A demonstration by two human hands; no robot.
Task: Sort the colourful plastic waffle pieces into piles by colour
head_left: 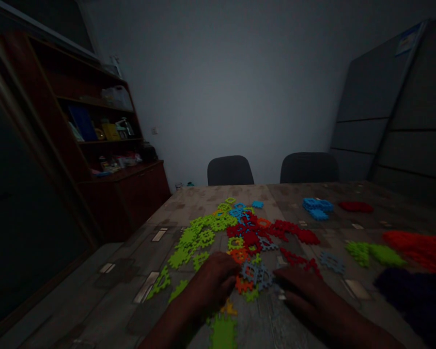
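Observation:
My left hand (216, 276) is over the near part of a pile of flat plastic interlocking pieces. Its fingers curl down together beside an orange piece (239, 255); anything between them is hidden. My right hand (305, 286) reaches in from the right, thumb apart from its stretched fingers, holding nothing I can see. Its fingertips are close to a grey interlocking piece (264, 277). Between the hands lie another grey piece (250, 271) and a lower orange piece (244, 285). Green pieces (189, 237) spread to the left, and dark red pieces (252, 242) lie beyond.
On the right of the patterned table (276, 198) are a blue stack (318, 207), a red stack (356, 207), green pieces (376, 253), an orange-red heap (421, 247) and a dark purple heap (414, 300). Two chairs (230, 170) stand behind; a wooden shelf unit (119, 189) is left.

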